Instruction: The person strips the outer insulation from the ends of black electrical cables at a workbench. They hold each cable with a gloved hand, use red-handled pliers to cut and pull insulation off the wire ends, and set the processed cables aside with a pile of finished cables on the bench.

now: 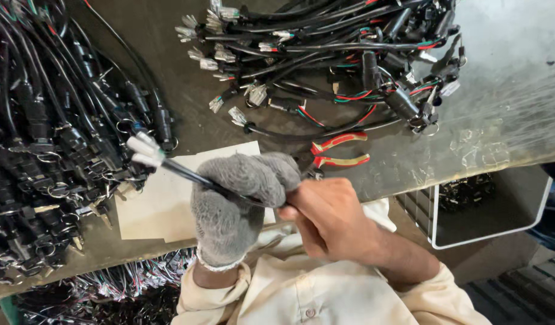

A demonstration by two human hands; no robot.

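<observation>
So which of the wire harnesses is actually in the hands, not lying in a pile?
The single black cable with white connectors at its end, gripped by the gloved left hand and bare right hand. The others lie heaped on the workbench.

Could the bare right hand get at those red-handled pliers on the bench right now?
Probably yes. The red-handled pliers lie in the open just beyond the right hand, with nothing over the handles. But that hand is gripping the black cable together with the gloved left hand, so it would need to let go first.
</observation>
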